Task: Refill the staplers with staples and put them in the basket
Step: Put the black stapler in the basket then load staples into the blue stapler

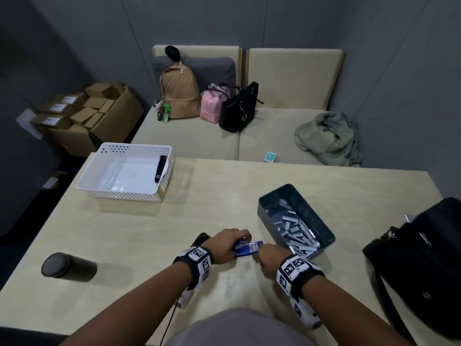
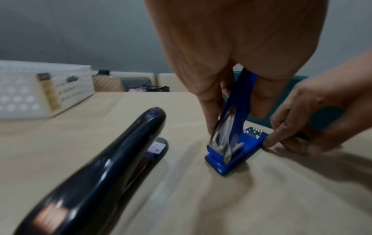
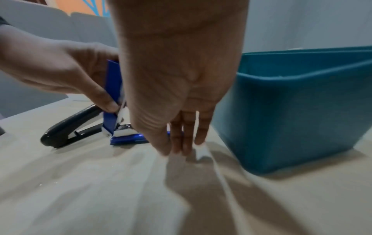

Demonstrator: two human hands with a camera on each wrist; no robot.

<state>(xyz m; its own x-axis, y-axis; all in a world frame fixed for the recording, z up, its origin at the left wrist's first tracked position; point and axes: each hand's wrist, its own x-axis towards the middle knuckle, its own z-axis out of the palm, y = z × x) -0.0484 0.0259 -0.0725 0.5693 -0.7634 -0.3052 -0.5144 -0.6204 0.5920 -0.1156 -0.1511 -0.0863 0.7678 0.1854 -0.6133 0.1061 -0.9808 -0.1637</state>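
Observation:
A small blue stapler (image 1: 248, 248) stands on the table near the front edge, its top arm swung up. My left hand (image 1: 237, 239) grips that raised arm (image 2: 239, 101) from both sides. My right hand (image 1: 262, 253) pinches the front end of the stapler's base (image 2: 254, 135) with fingertips (image 3: 177, 146) pointing down at the table. The metal staple channel (image 3: 124, 128) lies exposed. A black stapler (image 2: 100, 167) lies just left of the blue one, behind my left hand. Another black stapler (image 1: 161, 168) lies in the white basket (image 1: 104, 188) at the far left.
A teal bin (image 1: 321, 223) holding several staple strips stands right of my hands. A dark cylindrical container (image 1: 67, 267) lies at the front left and a black bag (image 1: 424, 260) at the right edge. Beyond the table is a sofa with bags.

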